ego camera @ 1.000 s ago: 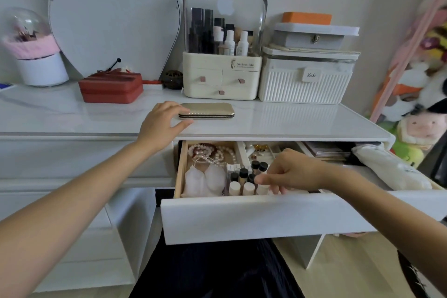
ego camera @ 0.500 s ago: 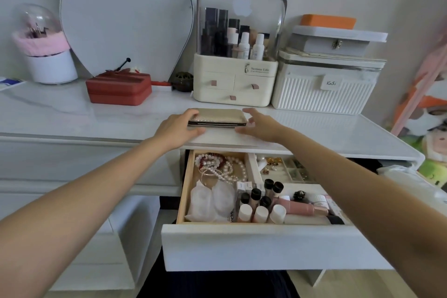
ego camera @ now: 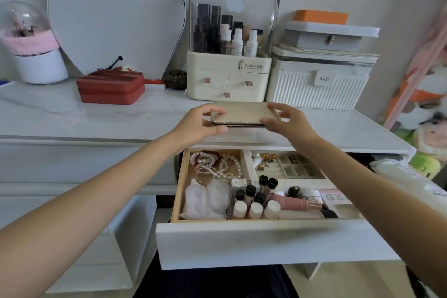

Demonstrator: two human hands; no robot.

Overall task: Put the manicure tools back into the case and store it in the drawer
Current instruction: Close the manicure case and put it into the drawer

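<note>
Flat gold textured zip-around manicure case [ego camera: 244, 115] is closed and gripped at both ends, just over the white marble-look vanity top [ego camera: 72, 116], near its front edge. Left hand [ego camera: 198, 126] pinches the left end, thumb under, fingers curled over the top; right hand [ego camera: 287, 123] does the same on the right end.

Open white drawer [ego camera: 266, 242] sits directly below, crowded: pearl strands [ego camera: 217, 164], small dark- and white-capped bottles [ego camera: 254, 201], pink tube [ego camera: 295, 204], divided jewellery tray [ego camera: 290, 167]. Best bet, I'd say: keep the case level, bring it toward the body past the top's edge, then lower it flat onto a stable spot (not on the upright bottles, they'd tip). Check the drawer can close over it.

Versus half a second ago: hands were only touching the case as it lay on the top; now they clamp it and it looks lifted.
</note>
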